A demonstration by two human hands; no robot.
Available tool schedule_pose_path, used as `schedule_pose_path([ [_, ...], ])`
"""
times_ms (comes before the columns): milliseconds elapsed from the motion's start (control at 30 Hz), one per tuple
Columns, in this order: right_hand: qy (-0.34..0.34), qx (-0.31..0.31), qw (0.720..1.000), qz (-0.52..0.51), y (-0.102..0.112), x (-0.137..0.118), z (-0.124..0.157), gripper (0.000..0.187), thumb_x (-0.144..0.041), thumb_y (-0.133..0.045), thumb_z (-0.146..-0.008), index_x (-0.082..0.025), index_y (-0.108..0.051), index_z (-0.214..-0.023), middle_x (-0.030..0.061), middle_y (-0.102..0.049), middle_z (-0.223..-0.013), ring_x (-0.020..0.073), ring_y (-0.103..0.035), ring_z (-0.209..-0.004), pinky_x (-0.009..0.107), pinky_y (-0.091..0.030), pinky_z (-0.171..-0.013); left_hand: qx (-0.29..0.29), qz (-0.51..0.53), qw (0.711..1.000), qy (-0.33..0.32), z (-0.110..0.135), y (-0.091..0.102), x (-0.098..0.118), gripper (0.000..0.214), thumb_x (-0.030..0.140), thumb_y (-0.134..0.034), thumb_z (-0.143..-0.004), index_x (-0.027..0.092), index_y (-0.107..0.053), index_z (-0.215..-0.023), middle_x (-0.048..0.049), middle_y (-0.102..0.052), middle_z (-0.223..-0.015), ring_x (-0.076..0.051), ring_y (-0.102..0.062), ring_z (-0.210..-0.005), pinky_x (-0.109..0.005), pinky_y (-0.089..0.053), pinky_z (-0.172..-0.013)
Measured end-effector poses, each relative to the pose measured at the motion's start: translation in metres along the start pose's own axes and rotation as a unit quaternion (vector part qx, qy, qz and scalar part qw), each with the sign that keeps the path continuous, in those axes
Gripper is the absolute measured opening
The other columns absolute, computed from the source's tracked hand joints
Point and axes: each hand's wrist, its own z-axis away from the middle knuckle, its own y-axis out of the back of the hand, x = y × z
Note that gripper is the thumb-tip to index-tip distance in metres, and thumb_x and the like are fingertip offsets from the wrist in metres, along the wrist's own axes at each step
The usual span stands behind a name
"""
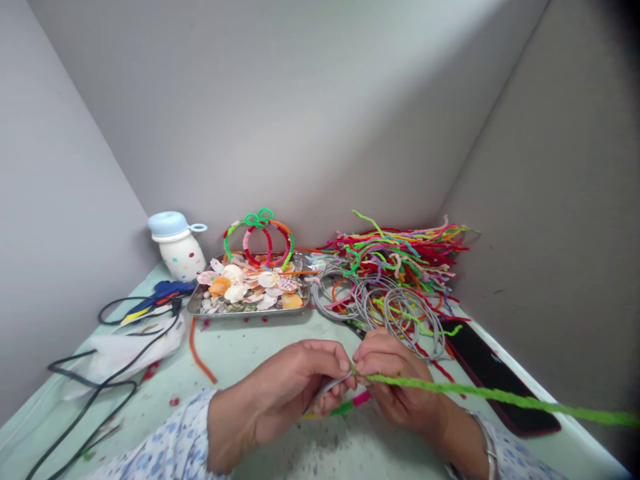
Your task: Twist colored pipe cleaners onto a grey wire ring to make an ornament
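My left hand (305,373) is closed on a thin grey wire hoop (334,383), thumb and forefinger pinched at its upper part. Lower down, the hoop is wrapped in yellow, green and pink fuzzy stem (345,407); my fingers hide much of the rest. Close against it, my right hand (395,377) pinches a lime-green pipe cleaner (465,388). Its near end meets the wire between both hands' fingertips, while its long tail stretches out to the right edge. Whether that end is wound around the wire I cannot tell.
Behind my hands stands a metal tray (250,312) of seashells (265,287), with wrapped hoops (270,243) on it. Coiled grey wire (367,300) and a pipe cleaner pile (400,250) lie right of it. Around are a phone (500,380), white jar (180,250), black cable (107,383) and glue gun (160,297).
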Motion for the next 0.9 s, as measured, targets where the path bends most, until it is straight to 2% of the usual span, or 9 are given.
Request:
schedule_pose_path([
  [267,0.001,0.002,1.000,-0.001,0.0010,0.0002,0.0001,0.012,-0.019,-0.046,-0.094,-0.018,-0.057,-0.098,0.0055,-0.062,-0.081,0.0161,-0.061,-0.077,0.033,-0.053,-0.073,-0.076,0.046,0.995,0.037,-0.0013,0.0055,-0.0001,0.004,0.013,-0.055,-0.074,0.014,-0.053,-0.071,0.0019,-0.051,-0.054,-0.004,-0.035,-0.038,-0.017,-0.019,-0.039],
  [500,-0.003,0.003,1.000,-0.007,0.0007,-0.0004,0.0007,0.013,-0.020,-0.045,-0.095,-0.018,-0.057,-0.100,0.0055,-0.060,-0.082,0.0162,-0.060,-0.077,0.034,-0.053,-0.072,-0.100,0.078,0.989,0.071,0.0001,0.0060,0.0020,0.008,0.013,-0.058,-0.074,0.014,-0.049,-0.073,0.0035,-0.046,-0.056,-0.002,-0.030,-0.038,-0.016,-0.012,-0.038],
  [900,-0.001,0.001,1.000,-0.011,0.0026,-0.0006,-0.0008,0.012,-0.020,-0.047,-0.094,-0.017,-0.056,-0.101,0.0060,-0.060,-0.083,0.0167,-0.060,-0.078,0.034,-0.053,-0.073,-0.097,0.059,0.992,0.053,-0.0011,0.0032,-0.0008,0.009,0.016,-0.056,-0.074,0.018,-0.047,-0.074,0.0043,-0.047,-0.054,-0.003,-0.027,-0.037,-0.020,-0.010,-0.039],
])
